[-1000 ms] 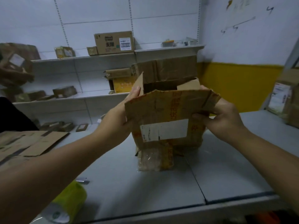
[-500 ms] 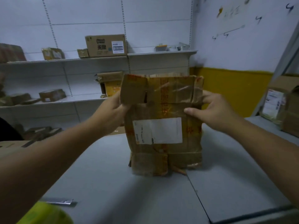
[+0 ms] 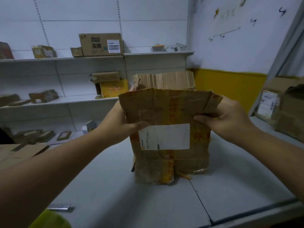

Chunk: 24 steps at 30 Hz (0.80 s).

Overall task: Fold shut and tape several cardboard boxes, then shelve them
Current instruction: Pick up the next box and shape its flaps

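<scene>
Since half a second back we've pulled the near flap (image 3: 164, 106) over toward us, so the far flap (image 3: 172, 81) now shows standing behind it. The cardboard box (image 3: 172, 158) stands upright mid-table (image 3: 107, 186), white label (image 3: 164, 136) facing us. Our left hand (image 3: 121, 125) grips the flap's left edge, thumb on the front. Our right hand (image 3: 228, 119) pinches its crumpled right corner. Worry here: this cardboard's pretty worn, so yanking that corner could tear it along the crease or tip the tall box our way.

Two hands, left hand (image 3: 120, 127) and right hand (image 3: 230, 120), grip one cardboard box (image 3: 169, 137) on one table (image 3: 115, 195).
</scene>
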{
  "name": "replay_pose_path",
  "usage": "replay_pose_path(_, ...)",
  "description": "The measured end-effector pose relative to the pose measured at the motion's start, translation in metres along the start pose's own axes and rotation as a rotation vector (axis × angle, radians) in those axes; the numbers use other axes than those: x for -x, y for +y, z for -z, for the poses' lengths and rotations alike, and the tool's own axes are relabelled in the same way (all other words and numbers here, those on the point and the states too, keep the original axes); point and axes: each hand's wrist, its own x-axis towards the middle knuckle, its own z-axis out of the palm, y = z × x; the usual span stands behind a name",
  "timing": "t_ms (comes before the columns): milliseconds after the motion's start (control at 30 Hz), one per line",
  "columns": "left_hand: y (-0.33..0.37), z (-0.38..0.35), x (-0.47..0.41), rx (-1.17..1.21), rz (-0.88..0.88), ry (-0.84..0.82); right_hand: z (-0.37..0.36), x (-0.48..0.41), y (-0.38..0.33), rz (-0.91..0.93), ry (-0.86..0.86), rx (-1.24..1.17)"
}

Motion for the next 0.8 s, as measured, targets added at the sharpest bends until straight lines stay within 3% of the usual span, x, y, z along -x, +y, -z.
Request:
replay_pose_path(100,-0.001,0.000,-0.004,0.080,0.020,0.004,-0.005,0.004,-0.004,0.031,0.043,-0.050)
replay_pose_path(300,-0.009,0.003,-0.017,0.029,0.006,-0.171,-0.024,-0.006,0.001,-0.276,-0.108,-0.474)
replay_pose_path(433,-0.014,0.012,-0.013,-0.058,-0.068,-0.283,-0.027,-0.013,0.008,-0.169,-0.198,-0.279)
replay_pose_path(500,-0.017,0.015,-0.006,-0.119,-0.134,-0.310,-0.024,-0.008,0.001,-0.091,-0.143,-0.235)
replay_pose_path(633,-0.018,0.023,0.008,-0.254,-0.201,-0.215,-0.022,0.010,-0.014,0.097,0.062,-0.130)
replay_pose_path(800,-0.010,0.041,0.029,-0.455,-0.184,-0.211,-0.029,0.013,-0.022,0.090,-0.020,-0.121)
